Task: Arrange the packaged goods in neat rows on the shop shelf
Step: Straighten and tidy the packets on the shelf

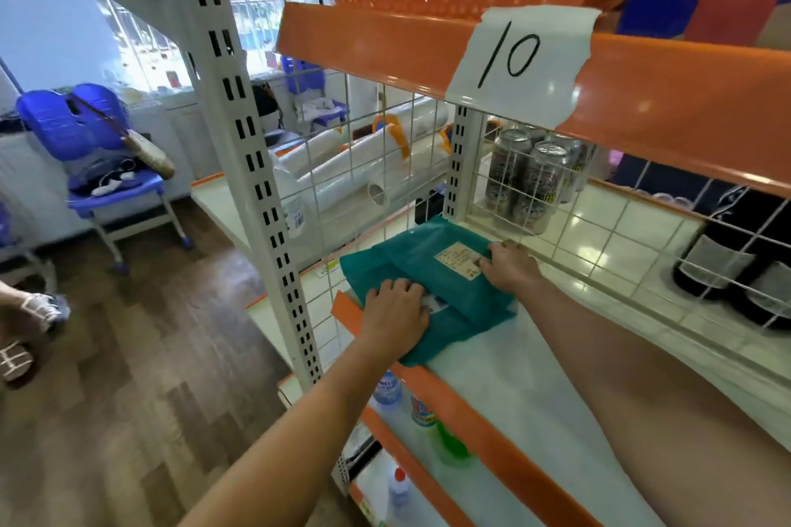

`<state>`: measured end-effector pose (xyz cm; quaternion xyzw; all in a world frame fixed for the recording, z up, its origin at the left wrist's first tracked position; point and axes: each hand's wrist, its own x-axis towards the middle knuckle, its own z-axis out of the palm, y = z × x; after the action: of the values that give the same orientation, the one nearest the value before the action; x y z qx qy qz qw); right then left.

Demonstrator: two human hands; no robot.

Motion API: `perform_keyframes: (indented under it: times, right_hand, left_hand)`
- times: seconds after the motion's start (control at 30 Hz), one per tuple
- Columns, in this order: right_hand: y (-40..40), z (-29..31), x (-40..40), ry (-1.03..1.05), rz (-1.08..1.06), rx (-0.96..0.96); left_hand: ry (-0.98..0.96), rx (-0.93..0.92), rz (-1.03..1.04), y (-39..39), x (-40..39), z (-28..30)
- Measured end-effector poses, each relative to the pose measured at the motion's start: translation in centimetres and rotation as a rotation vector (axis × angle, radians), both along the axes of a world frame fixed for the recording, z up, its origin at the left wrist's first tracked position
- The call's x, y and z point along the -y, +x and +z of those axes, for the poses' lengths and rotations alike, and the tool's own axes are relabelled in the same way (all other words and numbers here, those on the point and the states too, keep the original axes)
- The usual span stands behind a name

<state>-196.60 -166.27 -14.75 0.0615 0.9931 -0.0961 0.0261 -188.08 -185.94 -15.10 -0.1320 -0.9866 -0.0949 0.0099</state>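
Flat teal packages (pixel 432 270) lie stacked at the left end of the white shelf (pixel 526 381), close to the wire back grid. The top one carries a small beige label (pixel 460 259). My left hand (pixel 394 314) lies on the near left part of the stack, fingers curled over the edge of a package. My right hand (pixel 509 265) rests on the top package's right end beside the label, fingers bent over its far edge. The lower packages are partly hidden under the top one.
An orange shelf edge with a paper tag marked 10 (pixel 520 60) hangs just above. Behind the wire grid (pixel 556 227) stand drink cans (pixel 535 175), dark bottles (pixel 736 261) and white rolls (pixel 364 167). Bottles (pixel 387 392) sit on lower shelves. A blue chair (pixel 98 150) and someone's sandalled feet (pixel 25 329) are left.
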Motion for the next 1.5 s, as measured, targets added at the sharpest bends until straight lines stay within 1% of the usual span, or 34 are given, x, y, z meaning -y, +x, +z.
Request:
perform_keyframes:
  times: [0.27, 0.37, 0.63, 0.77, 0.9, 1.0, 1.27, 1.5]
  right_hand:
    - [-3.0, 0.0, 0.1, -0.105, -0.109, 0.054]
    - [-3.8, -0.1, 0.2, -0.139, -0.123, 0.046]
    - [-3.0, 0.9, -0.1, -0.250, -0.200, 0.112]
    - [-2.5, 1.4, -0.1, -0.449, -0.216, 0.153]
    - [-1.4, 2.2, -0.5, -0.740, -0.256, 0.169]
    - [-0.2, 3.2, -0.9, -0.935, -0.256, 0.233]
    - [2.0, 2.5, -3.3, -1.152, -0.249, 0.335]
    - [6.1, 2.7, -6.2, -1.463, -0.269, 0.276]
  left_hand:
    - [0.001, -0.012, -0.004, -0.8, 0.4, -0.2]
    - [-0.003, -0.004, -0.003, -1.2, 0.6, -0.2]
    - [0.039, -0.006, 0.042, -1.2, 0.5, -0.1]
    - [0.044, 0.005, 0.071, -1.1, 0.6, -0.1]
    - [0.006, 0.011, 0.104, -0.7, 0.7, 0.0]
    - [0.000, 0.026, 0.129, -0.2, 0.9, 0.1]
    - [0.028, 0.018, 0.178, 1.3, 0.6, -0.1]
    - [0.005, 0.030, 0.150, 1.9, 0.2, 0.7]
